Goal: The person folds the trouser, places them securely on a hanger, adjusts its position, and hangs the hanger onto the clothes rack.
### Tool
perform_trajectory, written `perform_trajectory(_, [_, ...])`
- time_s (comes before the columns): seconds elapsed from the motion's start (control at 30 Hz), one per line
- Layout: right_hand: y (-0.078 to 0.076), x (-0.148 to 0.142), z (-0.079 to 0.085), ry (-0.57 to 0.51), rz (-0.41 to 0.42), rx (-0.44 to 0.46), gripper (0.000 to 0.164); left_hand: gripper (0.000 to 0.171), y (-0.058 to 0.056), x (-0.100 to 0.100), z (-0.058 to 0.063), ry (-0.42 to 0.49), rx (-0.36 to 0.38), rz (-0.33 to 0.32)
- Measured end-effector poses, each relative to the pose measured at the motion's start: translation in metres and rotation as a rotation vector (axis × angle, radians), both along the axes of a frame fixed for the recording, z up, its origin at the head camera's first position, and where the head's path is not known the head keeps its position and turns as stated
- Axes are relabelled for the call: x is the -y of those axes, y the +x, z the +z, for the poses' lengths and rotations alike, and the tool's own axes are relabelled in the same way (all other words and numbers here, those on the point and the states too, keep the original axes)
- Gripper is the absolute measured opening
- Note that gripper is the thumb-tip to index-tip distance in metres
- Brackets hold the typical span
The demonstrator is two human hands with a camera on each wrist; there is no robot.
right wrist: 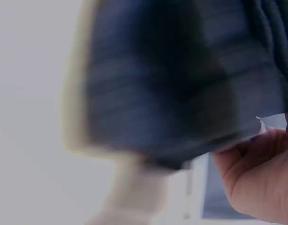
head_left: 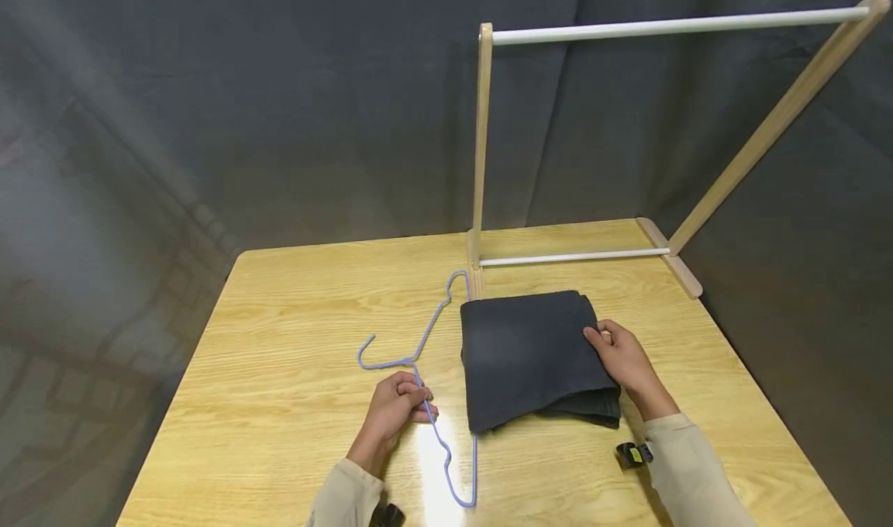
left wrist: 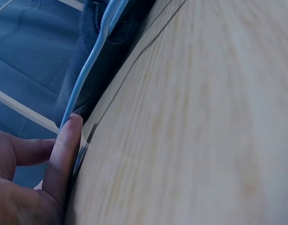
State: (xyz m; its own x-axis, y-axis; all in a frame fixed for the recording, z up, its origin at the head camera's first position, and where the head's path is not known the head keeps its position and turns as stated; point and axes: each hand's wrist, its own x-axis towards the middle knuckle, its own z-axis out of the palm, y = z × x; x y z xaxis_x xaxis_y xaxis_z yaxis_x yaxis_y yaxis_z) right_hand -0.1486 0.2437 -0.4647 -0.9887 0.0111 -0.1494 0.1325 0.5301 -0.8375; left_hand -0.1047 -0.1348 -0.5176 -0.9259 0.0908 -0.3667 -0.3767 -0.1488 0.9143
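A light-blue wire hanger (head_left: 410, 362) lies on the table with its hook toward the left. My left hand (head_left: 398, 407) pinches its near arm between thumb and fingers, and the left wrist view shows the fingertips against the same hanger (left wrist: 83, 77). Folded dark cloth (head_left: 533, 360) covers most of the hanger's long bar; whether the bar runs under it or inside a fold is hidden. At the cloth's right edge, my right hand (head_left: 624, 360) grips the fabric with thumb on top. Close up in the right wrist view, the cloth (right wrist: 181, 84) is blurred.
Behind the cloth stands a rack with wooden posts (head_left: 483, 139), a white top rail (head_left: 670, 29) and a white lower rail (head_left: 575, 257). Its left foot reaches toward the hanger. Dark curtains (head_left: 335, 108) surround the wooden table (head_left: 279, 403) at the back and sides.
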Motion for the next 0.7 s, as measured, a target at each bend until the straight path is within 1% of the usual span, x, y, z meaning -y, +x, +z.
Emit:
perform_trajectory(0.07, [0.0,-0.007,-0.017,0.07,-0.001,0.03,0.036,0.023,0.0,0.0,0.0,0.004,-0.003,-0.007])
perform_trajectory(0.1, [0.0,-0.009,-0.022,0.105,0.001,0.034,0.035,0.024,0.0,0.0,0.0,0.007,-0.009,-0.011])
perform_trajectory(0.17, [0.0,-0.009,-0.028,0.146,0.003,0.026,0.034,0.024,-0.001,0.0,0.001,0.013,-0.017,-0.018])
perform_trajectory(0.3, [0.0,-0.005,-0.026,0.197,0.005,0.022,0.031,0.026,0.001,0.003,0.001,0.022,-0.017,-0.024])
perform_trajectory(0.47, [0.005,0.002,-0.025,0.215,0.039,0.031,0.028,0.025,0.01,0.013,0.002,0.011,0.001,-0.021])
perform_trajectory(0.57, [0.009,0.013,-0.025,0.208,0.067,0.019,0.025,0.025,0.014,0.025,0.003,-0.005,0.011,-0.011])
perform_trajectory(0.7, [0.011,0.034,-0.025,0.183,0.098,0.018,0.024,0.026,0.019,0.047,0.004,-0.044,0.018,0.014])
